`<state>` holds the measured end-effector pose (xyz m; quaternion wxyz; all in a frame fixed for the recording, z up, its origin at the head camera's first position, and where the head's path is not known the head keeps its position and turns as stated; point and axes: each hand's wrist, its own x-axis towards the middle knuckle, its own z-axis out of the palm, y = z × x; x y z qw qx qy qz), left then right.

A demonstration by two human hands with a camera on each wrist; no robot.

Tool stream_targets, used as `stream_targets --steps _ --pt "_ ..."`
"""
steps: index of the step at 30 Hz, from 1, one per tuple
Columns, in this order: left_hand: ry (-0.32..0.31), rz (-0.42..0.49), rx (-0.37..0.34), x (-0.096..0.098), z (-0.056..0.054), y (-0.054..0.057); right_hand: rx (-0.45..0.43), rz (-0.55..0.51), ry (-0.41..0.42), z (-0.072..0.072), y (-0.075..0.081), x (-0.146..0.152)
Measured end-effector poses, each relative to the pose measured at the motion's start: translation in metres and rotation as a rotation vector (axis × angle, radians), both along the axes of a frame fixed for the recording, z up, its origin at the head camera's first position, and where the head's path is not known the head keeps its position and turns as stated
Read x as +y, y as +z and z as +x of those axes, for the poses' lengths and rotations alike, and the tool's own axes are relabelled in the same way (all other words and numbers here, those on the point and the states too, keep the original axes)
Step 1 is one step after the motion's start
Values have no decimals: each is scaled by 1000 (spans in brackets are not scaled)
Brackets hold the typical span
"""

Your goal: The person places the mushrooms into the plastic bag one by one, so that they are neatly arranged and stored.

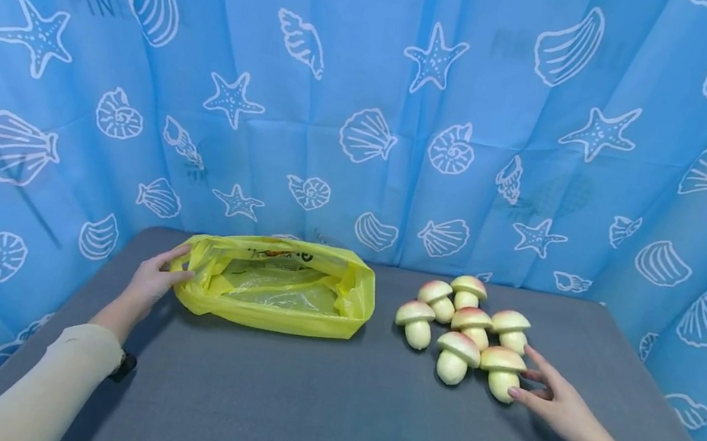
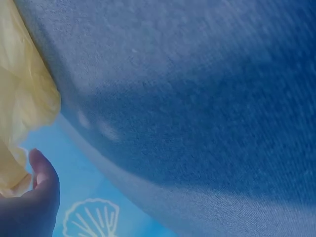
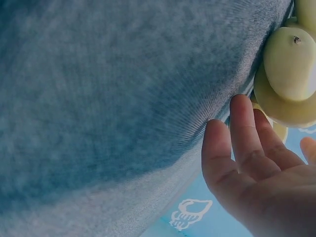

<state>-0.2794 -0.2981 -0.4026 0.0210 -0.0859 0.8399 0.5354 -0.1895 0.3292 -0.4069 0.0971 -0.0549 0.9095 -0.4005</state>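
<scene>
A yellow plastic bag (image 1: 282, 319) lies on the table with its mouth spread wide. My left hand (image 1: 152, 281) holds the bag's left rim between thumb and fingers; in the left wrist view the thumb (image 2: 45, 173) is beside the yellow plastic (image 2: 29, 94). Several toy mushrooms with pale stems and pinkish caps are grouped to the right of the bag. My right hand (image 1: 557, 399) is at the nearest right mushroom (image 1: 503, 361), fingers apart and thumb by its stem. In the right wrist view, extended fingers (image 3: 244, 133) show below a mushroom (image 3: 289, 64); contact is unclear.
A grey cloth covers the table (image 1: 296, 404). Behind it hangs a blue curtain (image 1: 357, 198) printed with white shells and starfish, close to the table's back edge. Another mushroom (image 1: 469, 291) stands at the back of the group.
</scene>
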Motion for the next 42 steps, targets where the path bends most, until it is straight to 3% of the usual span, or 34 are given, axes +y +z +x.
stream_targets --steps 12,20,29,42 --pt "-31 -15 -20 5 -2 -1 -1 -42 11 3 -2 5" --pt "-41 -4 34 7 1 0 -1 -36 18 1 -3 4" --pt "-59 -22 58 4 5 -2 85 8 32 -1 -5 0" --pt "-52 -30 101 3 4 -4 67 50 -7 -9 -4 -6"
